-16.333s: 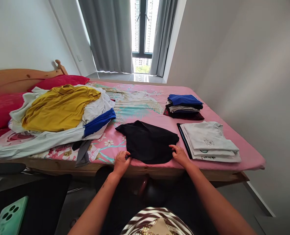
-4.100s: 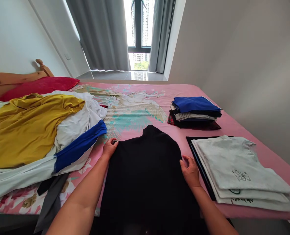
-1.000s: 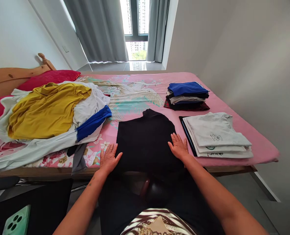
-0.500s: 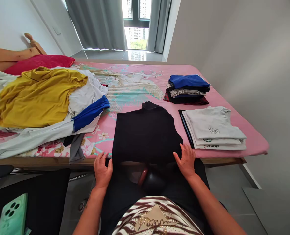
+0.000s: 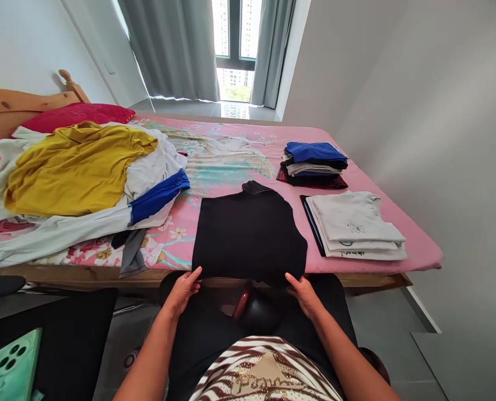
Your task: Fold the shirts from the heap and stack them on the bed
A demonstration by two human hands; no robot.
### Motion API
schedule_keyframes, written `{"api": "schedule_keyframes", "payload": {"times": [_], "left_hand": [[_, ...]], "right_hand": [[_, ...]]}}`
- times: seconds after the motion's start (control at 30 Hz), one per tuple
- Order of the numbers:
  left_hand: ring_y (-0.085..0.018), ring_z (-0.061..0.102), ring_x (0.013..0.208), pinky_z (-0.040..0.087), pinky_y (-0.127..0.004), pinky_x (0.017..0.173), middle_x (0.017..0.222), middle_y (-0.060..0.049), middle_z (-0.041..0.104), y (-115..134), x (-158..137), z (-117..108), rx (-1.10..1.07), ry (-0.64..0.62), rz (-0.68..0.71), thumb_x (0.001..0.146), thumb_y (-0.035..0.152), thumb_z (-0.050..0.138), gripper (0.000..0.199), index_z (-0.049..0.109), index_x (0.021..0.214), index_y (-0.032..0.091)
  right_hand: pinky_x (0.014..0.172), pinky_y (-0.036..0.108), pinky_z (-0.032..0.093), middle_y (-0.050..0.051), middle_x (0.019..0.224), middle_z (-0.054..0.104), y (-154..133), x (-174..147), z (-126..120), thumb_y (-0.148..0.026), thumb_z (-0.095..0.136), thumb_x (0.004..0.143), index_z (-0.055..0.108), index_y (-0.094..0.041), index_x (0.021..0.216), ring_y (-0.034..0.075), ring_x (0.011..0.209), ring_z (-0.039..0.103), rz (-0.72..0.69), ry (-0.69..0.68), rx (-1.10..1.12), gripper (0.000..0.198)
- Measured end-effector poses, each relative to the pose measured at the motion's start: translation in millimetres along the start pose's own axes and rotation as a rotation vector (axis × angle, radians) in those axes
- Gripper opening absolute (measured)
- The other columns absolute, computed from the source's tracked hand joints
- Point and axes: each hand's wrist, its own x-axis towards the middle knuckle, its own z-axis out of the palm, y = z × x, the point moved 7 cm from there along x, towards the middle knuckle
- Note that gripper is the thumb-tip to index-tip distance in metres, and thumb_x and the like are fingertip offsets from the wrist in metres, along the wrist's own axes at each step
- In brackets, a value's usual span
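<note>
A black high-necked top point(image 5: 250, 236) lies folded flat at the bed's near edge, its collar pointing toward the window. My left hand point(image 5: 184, 289) pinches its near left corner, thumb on top and fingers curled beneath. At the near edge on the right, my right hand point(image 5: 303, 292) grips the same top, also with the thumb above and the fingers partly hidden under the cloth. To the right is a stack of folded white shirts point(image 5: 356, 225), with a darker garment showing at its left side.
Loose clothes, with a yellow shirt point(image 5: 76, 172) uppermost, heap on the left of the pink bed point(image 5: 423, 245). Another folded pile, topped by a blue garment point(image 5: 315, 150), sits farther back right. A green phone point(image 5: 14, 362) rests on a black seat point(image 5: 76, 334) at lower left.
Both hands have moved from lying spread beside the black top to its near edge and closed on it. The right hand has shifted left and nearer. The view has tilted slightly upward.
</note>
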Motion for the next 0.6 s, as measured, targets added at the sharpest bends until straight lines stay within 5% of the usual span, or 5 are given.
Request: {"api": "schedule_keyframes", "payload": {"times": [0.27, 0.6], "left_hand": [[-0.008, 0.052, 0.054, 0.037, -0.020, 0.052, 0.067, -0.001, 0.063, 2, -10, -2, 0.126, -0.056, 0.056, 0.060, 0.057, 0.072, 0.046, 0.056, 0.070, 0.015], [-0.005, 0.033, 0.035, 0.023, -0.020, 0.039, 0.043, 0.004, 0.045, 47, -19, 8, 0.058, -0.140, 0.100, 0.072, 0.059, 0.061, 0.049, 0.046, 0.052, 0.017]], "right_hand": [[0.074, 0.036, 0.055, 0.006, 0.099, 0.071, -3, -18, -6, -0.042, 0.075, 0.068, 0.067, -0.018, 0.097, 0.023, 0.089, 0.067, 0.117, -0.062, 0.203, 0.039], [0.045, 0.028, 0.048, 0.002, 0.057, 0.063, -63, 2, 2, -0.047, 0.067, 0.075, 0.062, -0.019, 0.074, 0.017, 0.049, 0.060, 0.106, -0.080, 0.144, 0.029]]}}
